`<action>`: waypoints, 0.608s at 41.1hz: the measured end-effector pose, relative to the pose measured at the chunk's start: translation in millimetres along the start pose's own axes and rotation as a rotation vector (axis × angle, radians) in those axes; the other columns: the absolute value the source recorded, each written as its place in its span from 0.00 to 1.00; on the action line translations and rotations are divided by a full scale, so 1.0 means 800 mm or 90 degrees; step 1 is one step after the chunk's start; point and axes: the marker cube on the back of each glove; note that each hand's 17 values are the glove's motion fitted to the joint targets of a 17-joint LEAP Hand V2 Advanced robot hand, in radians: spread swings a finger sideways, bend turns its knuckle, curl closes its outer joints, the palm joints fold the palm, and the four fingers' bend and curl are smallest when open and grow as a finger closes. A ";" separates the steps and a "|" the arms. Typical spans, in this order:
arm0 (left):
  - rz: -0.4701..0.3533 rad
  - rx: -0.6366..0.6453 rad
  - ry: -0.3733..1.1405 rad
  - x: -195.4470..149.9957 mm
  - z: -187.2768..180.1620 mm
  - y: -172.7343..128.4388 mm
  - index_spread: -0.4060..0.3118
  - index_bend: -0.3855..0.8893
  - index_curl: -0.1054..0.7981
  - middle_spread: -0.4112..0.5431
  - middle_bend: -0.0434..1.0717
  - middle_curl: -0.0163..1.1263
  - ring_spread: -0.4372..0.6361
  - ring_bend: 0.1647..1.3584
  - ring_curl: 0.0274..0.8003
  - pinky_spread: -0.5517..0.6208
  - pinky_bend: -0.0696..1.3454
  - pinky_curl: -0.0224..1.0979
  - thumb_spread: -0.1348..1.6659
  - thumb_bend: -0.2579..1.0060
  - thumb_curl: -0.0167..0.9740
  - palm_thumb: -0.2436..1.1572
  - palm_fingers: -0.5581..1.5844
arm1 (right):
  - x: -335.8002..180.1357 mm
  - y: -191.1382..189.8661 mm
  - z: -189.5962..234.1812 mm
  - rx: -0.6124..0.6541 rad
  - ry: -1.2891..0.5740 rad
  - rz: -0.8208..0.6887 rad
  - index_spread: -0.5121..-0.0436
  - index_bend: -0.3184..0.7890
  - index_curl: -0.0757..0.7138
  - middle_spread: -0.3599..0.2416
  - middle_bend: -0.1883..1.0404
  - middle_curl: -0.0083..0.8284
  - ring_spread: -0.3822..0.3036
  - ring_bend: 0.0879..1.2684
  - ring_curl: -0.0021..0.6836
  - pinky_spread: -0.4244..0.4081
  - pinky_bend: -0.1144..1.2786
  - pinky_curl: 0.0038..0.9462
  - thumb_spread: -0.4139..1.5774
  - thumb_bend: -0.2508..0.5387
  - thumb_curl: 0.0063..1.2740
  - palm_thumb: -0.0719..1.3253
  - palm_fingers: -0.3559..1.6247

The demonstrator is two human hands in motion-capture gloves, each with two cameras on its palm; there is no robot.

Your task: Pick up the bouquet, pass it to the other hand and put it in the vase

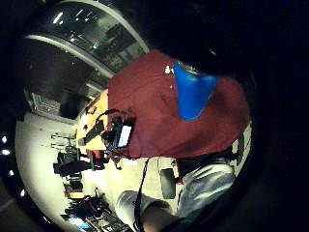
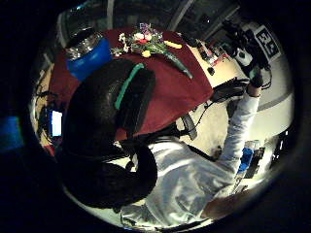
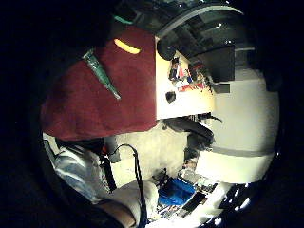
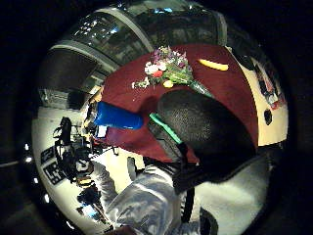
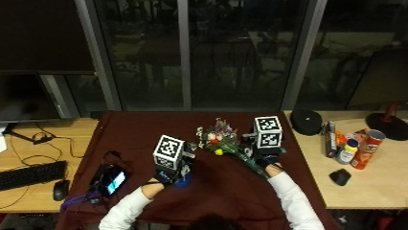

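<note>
Lying on table (image 5: 127, 124): bouquet (image 5: 224, 143), blooms away from person, stems slanting toward right hand (image 5: 267, 160). Right hand just beside stems, nearer; left hand (image 5: 167, 176) by vase (image 5: 183, 181). Finger state of both: cannot tell. Nothing gripped, seemingly.

The table cloth (image 5: 217, 191) is dark red, plain, without pattern. The bouquet (image 5: 220, 139) has green stems and leaves, with small flowers in white, pink, purple, red and one yellow. The vase (image 2: 90, 58) is bright blue, with a silver shine at its mouth. The left hand (image 5: 167, 176) and the right hand (image 5: 267, 160) wear black gloves, and both sleeves (image 5: 293, 201) are white. The side desks (image 5: 357, 187) are light wood colour. On the right desk stand a red can (image 5: 365, 149), a black mouse (image 5: 340, 177) and a bottle (image 5: 346, 151) with a yellow label. The keyboard (image 5: 28, 175) on the left desk is black.
</note>
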 end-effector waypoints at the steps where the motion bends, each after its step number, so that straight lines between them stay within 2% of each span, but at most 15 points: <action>1: 0.002 0.006 -0.046 0.009 -0.006 0.005 0.60 0.42 0.20 0.58 0.18 0.08 0.59 0.27 0.15 0.65 0.35 0.15 0.43 0.27 0.07 0.29 0.45 | -0.002 0.007 -0.011 -0.006 0.044 0.007 0.59 0.32 0.12 0.66 0.29 0.08 0.71 0.32 0.20 0.72 0.53 0.20 0.52 0.53 0.05 0.26 0.33; 5: 0.012 0.000 -0.076 0.019 -0.005 0.015 0.60 0.43 0.25 0.61 0.19 0.11 0.64 0.29 0.20 0.70 0.36 0.18 0.54 0.27 0.10 0.29 0.44 | 0.000 0.016 -0.016 -0.005 0.068 0.007 0.48 0.34 0.14 0.67 0.31 0.13 0.75 0.36 0.26 0.76 0.56 0.25 0.61 0.51 0.07 0.27 0.31; 10: 0.019 -0.013 -0.072 0.014 -0.008 0.017 0.61 0.43 0.29 0.64 0.19 0.14 0.68 0.31 0.22 0.73 0.37 0.21 0.62 0.26 0.13 0.30 0.43 | 0.002 0.022 -0.018 -0.002 0.061 -0.006 0.41 0.36 0.16 0.68 0.31 0.18 0.77 0.38 0.30 0.79 0.58 0.29 0.69 0.49 0.09 0.28 0.29; 18: 0.010 -0.035 -0.050 -0.006 -0.029 0.025 0.60 0.43 0.35 0.65 0.19 0.17 0.70 0.31 0.25 0.75 0.36 0.24 0.69 0.23 0.17 0.30 0.42 | -0.007 0.012 -0.021 0.002 0.044 -0.026 0.37 0.38 0.19 0.69 0.32 0.24 0.79 0.41 0.34 0.81 0.60 0.31 0.74 0.43 0.12 0.28 0.28; 25: -0.006 -0.045 -0.041 -0.015 -0.018 0.040 0.60 0.43 0.38 0.65 0.19 0.19 0.71 0.32 0.26 0.76 0.36 0.25 0.71 0.21 0.20 0.30 0.41 | -0.009 0.001 -0.016 -0.026 0.024 -0.037 0.36 0.38 0.21 0.70 0.31 0.28 0.80 0.42 0.36 0.82 0.61 0.33 0.77 0.39 0.14 0.29 0.27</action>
